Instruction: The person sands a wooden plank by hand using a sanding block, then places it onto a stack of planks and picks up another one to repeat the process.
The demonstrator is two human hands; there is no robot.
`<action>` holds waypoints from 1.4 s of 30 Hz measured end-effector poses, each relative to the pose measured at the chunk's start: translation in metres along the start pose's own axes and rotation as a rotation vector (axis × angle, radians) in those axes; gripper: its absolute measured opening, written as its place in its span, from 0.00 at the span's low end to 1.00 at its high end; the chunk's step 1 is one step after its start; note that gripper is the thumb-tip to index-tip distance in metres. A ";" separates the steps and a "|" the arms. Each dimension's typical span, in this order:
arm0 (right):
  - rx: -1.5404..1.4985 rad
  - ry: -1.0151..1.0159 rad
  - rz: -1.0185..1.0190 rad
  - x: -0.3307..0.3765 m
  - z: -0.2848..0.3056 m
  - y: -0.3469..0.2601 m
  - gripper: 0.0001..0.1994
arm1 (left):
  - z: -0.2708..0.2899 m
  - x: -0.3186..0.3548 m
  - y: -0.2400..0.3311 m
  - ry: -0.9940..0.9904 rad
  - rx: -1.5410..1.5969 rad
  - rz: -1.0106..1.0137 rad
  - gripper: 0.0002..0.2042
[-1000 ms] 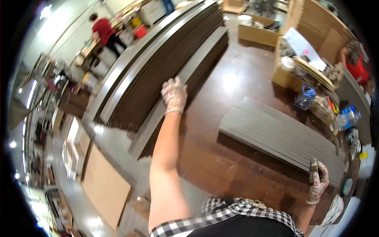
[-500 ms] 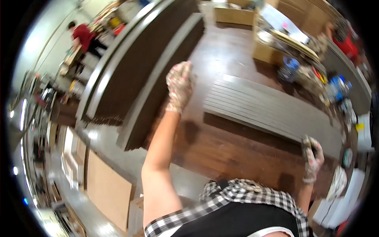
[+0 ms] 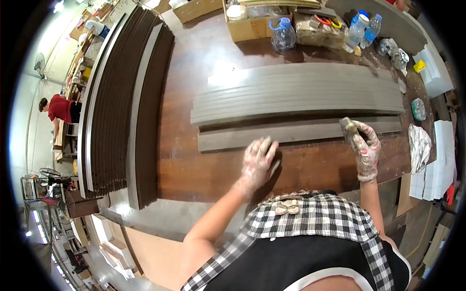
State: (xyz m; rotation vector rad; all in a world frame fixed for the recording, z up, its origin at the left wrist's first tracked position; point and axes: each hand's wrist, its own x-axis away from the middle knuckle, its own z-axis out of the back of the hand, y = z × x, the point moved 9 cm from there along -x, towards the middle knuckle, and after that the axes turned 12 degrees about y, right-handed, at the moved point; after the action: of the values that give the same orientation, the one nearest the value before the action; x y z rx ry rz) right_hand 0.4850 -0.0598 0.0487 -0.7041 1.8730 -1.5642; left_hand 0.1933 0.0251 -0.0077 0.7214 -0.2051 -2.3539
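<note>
while the gloved left hand (image 3: 258, 159) lies flat and open on the grey strip (image 3: 291, 134), the right hand (image 3: 364, 145) grips a small block (image 3: 347, 127) on it; rubbing seems underway, needing steady strokes leftward.

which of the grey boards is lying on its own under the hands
The single grey board nearest the person, apart from the stack of grey boards behind it. The gloved left hand sits at its near edge; the right hand holds a small block on it.
</note>
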 end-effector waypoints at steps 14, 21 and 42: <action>0.181 -0.250 -0.161 0.040 -0.045 0.027 0.13 | -0.046 -0.007 0.052 -0.024 -0.003 0.109 0.39; 0.430 -0.981 0.625 0.105 -0.250 0.005 0.14 | -0.126 0.041 0.045 0.023 0.399 0.310 0.22; 0.526 -1.613 1.158 0.262 -0.412 0.068 0.06 | -0.097 0.028 0.051 -0.155 0.733 0.409 0.23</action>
State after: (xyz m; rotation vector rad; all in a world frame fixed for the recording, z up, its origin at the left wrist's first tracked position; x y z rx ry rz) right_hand 0.0035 0.0394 0.0087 -0.2576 0.3318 -0.2780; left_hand 0.2568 -0.0278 -0.0852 0.7298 -1.2052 -1.9113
